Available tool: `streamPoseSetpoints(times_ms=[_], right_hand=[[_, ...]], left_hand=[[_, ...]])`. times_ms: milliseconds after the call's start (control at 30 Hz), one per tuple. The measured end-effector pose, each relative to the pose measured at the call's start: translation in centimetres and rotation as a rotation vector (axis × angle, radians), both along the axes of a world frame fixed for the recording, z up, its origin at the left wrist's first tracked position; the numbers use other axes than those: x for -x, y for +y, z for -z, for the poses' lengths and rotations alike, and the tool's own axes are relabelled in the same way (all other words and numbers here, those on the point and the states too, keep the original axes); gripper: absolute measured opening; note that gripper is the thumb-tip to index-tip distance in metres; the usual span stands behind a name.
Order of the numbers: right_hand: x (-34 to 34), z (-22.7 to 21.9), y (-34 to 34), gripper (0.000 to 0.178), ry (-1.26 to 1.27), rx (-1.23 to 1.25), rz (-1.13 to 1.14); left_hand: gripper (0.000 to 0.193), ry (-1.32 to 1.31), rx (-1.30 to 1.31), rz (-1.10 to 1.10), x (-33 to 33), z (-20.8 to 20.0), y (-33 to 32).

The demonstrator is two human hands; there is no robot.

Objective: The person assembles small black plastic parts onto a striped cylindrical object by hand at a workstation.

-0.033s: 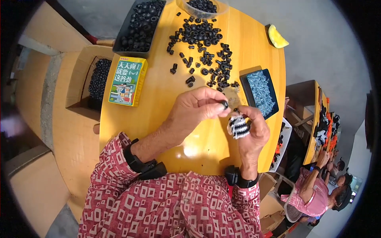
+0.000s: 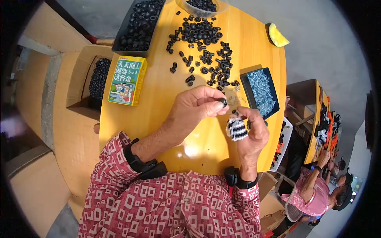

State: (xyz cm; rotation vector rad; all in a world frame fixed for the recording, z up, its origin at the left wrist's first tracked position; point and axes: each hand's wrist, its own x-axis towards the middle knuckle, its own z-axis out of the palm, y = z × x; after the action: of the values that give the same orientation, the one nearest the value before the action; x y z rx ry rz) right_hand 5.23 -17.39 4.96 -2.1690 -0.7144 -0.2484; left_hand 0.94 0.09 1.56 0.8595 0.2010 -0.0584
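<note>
Bead (image 2: 224, 102), small and black, sat fingertip-pinched in our left hand (image 2: 194, 106); the striped knit piece (image 2: 238, 129), gripped in our right hand (image 2: 254, 133), lay apart, just rightward and nearer us.

Your left hand (image 2: 197, 105) pinches one small black part (image 2: 223, 102) and your right hand (image 2: 256, 131) holds one striped knit piece (image 2: 238, 129). Beyond this grip lie dozens of loose black pieces (image 2: 202, 35), one dark bin (image 2: 130, 52) and one clear bowl (image 2: 220, 11); leftward, one yellow-and-green box (image 2: 126, 81); rightward, one dark tray (image 2: 247, 92) and one yellow wedge (image 2: 278, 37).
</note>
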Motion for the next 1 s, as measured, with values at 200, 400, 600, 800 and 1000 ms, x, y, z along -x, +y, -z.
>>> streamPoseSetpoints(times_ms=[200,400,600,800,1000], right_hand=[[1.0,-0.4,1.0,0.037,-0.128,0.103,-0.096],[0.7,-0.3,1.0,0.049,-0.151,0.222,-0.146],[0.4,0.0,0.9,0.05,-0.148,0.235,-0.164],[0.3,0.3,0.2,0.037,-0.111,0.09,-0.167],[0.3,0.8,-0.1,0.032,-0.061,0.061,-0.131]], left_hand=[[0.02,0.084,-0.02,0.066,0.1,1.1,-1.2],[0.021,0.05,-0.015,0.018,0.0,1.4,-1.2],[0.022,0.066,-0.068,0.023,0.0,1.5,-1.0],[0.021,0.109,-0.048,0.058,0.0,1.4,-1.0],[0.021,0.099,-0.029,0.103,0.0,1.4,-0.7]])
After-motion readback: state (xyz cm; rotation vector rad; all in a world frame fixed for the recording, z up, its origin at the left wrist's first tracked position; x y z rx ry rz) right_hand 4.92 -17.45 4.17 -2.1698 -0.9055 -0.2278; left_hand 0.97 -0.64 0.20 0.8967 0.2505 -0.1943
